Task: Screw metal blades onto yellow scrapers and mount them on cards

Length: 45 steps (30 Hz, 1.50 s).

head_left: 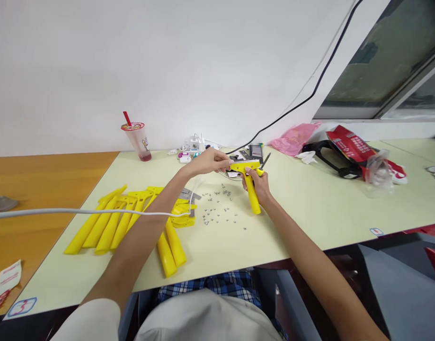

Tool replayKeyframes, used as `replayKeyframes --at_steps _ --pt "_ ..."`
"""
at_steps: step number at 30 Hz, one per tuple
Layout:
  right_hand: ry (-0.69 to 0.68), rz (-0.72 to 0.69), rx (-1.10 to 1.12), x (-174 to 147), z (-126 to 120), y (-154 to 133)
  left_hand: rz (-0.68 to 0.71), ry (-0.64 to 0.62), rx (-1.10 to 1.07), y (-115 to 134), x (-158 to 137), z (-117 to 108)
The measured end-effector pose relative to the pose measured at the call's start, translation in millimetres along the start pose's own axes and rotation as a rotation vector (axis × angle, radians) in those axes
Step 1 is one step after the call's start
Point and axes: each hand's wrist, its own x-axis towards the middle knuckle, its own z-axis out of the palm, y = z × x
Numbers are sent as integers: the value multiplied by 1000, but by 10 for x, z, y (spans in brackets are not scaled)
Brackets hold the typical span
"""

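Note:
Over the table, my right hand (259, 185) is closed round a yellow plastic handle (253, 198) with a wide, T-like head and a grey metal strip along its top. The same hand also keeps a screwdriver (265, 161), its dark shaft pointing up and right. My left hand (215, 161) is closed in a pinch at the left end of that head; whether a small part sits between its fingertips is hidden. Below both hands, many small shiny metal pieces, perhaps screws or nuts (217, 207), lie scattered. More yellow handles (112, 227) lie in a row beneath my left forearm.
Grey metal plates (187, 194) lie by the yellow pile. A white cable (96, 211) crosses in front of my left forearm. Behind stand a drink cup (137, 142) and a power strip (193, 143). To the right are a pink bag (294, 139) and a red package (354, 144).

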Motion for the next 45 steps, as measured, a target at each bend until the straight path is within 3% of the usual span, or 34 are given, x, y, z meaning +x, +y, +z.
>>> replayKeyframes --at_steps 14,19,22,25,31,41,45 --pt "-59 12 30 -3 5 20 -44 -29 -71 -59 52 42" --pt "24 -34 88 49 -46 -29 -194 -318 88 -16 -32 12" --pt "115 -24 115 131 -112 -16 -163 -530 151 27 -76 172" --pt "155 16 86 199 -159 17 -56 -684 171 96 -101 496" --pt "98 60 110 213 -139 64 95 -717 110 145 -128 1047" --pt "39 94 177 182 -89 79 89 -816 203 -47 -108 1272" --pt "-2 109 154 169 -83 88 52 -806 260 -21 -103 1218"
